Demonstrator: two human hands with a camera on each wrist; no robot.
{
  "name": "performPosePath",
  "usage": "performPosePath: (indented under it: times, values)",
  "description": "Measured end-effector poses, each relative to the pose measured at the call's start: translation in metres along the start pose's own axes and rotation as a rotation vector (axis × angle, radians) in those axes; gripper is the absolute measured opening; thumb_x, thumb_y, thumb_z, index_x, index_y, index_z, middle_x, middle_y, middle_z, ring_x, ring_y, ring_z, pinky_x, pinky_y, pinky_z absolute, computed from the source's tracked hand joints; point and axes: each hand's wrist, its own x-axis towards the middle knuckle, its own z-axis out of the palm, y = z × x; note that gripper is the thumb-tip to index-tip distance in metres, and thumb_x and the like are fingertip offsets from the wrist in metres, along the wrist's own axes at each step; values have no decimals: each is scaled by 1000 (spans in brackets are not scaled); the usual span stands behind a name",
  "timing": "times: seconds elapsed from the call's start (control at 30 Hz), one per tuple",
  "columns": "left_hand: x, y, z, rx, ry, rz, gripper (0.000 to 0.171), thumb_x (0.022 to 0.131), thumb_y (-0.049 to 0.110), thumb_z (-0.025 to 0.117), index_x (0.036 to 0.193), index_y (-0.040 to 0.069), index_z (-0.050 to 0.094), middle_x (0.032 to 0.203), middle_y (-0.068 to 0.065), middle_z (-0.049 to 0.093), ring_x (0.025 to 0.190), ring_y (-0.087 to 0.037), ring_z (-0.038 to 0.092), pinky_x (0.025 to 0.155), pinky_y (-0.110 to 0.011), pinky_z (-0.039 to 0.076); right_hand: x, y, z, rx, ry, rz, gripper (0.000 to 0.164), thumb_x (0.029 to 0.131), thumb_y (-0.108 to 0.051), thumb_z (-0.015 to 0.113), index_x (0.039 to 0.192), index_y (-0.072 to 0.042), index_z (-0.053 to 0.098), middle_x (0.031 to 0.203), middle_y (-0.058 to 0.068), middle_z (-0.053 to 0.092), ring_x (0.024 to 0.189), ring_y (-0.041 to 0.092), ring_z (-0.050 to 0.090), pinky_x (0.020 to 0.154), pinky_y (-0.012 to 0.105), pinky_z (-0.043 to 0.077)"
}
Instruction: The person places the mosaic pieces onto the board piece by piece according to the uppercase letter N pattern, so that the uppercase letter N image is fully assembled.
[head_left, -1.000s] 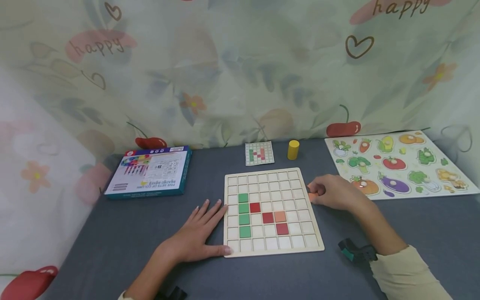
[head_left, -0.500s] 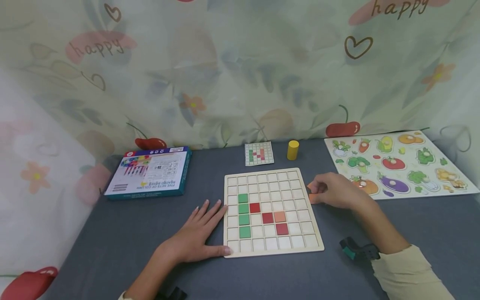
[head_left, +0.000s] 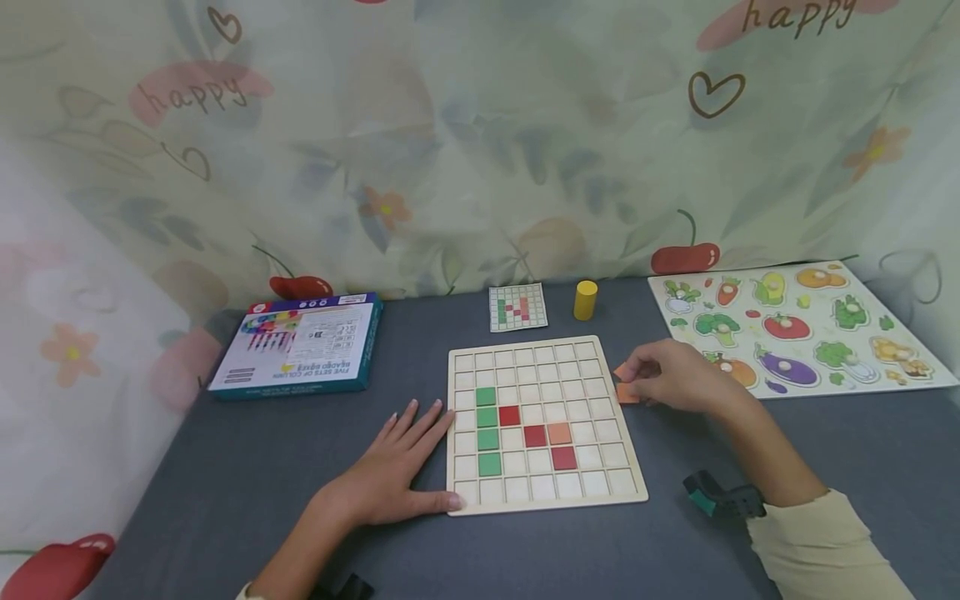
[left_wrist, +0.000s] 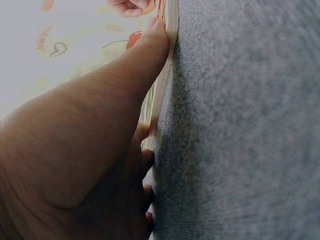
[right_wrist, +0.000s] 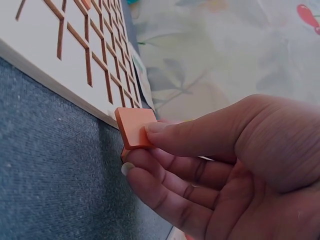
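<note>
A wooden grid board (head_left: 459, 364) lies on the grey cloth, with green tiles (head_left: 487, 438) down one column. Red tiles (head_left: 535, 436) and one salmon tile (head_left: 559, 432) sit in other cells. My left hand (head_left: 390, 479) rests at the board's left edge, fingers straight and spread, thumb on the near corner. Beside the board's right edge, my right hand (head_left: 678, 379) pinches an orange square tile (right_wrist: 134, 127) between thumb and fingers. A second orange piece shows behind that tile in the right wrist view, mostly hidden by the fingers.
Behind the board lie a small pattern card (head_left: 518, 307) and a yellow cylinder (head_left: 586, 300). A flat box (head_left: 296, 346) is at the left. To the right, a vegetable picture board (head_left: 806, 329) reaches close behind the right hand. A printed curtain (head_left: 480, 167) hangs at the back.
My right hand has shifted slightly away from the board's edge, and more of the orange pieces shows at its fingertips. The left hand and the tiles on the board stay put.
</note>
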Motion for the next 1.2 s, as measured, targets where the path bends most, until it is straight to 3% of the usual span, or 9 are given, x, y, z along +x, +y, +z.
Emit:
performPosePath:
  times: [0.47,0.8,1.0,1.2]
  values:
    - [-1,1,-1,-13,-3,-2,96,71,77,45,145,32,5,150,7,4,135,-22,-4,105,-48,3,8,-10,21,-30,83,-77,8,77,-8,68,84,-12,68,79,-3,62,69,14,54,60,30,44]
    - [-1,0,0,-9,3,-4,96,70,78,44,145,32,5,150,8,4,135,-22,-5,105,-48,3,13,-23,45,44,126,-131,11,79,-5,65,84,-15,67,77,-5,60,68,13,53,62,30,45]
    - [-1,1,-1,-11,6,0,96,71,77,44,146,31,6,150,7,5,135,-23,-4,105,-48,4,14,-34,58,8,138,-133,9,80,-9,67,83,-18,66,77,-8,59,70,11,53,64,29,44]
    - [0,2,-2,-4,3,-7,96,70,78,44,145,32,6,150,8,5,135,-22,-4,105,-48,3,13,-41,65,-47,166,-198,9,80,-8,67,81,-17,65,75,-10,58,69,7,52,64,29,44]
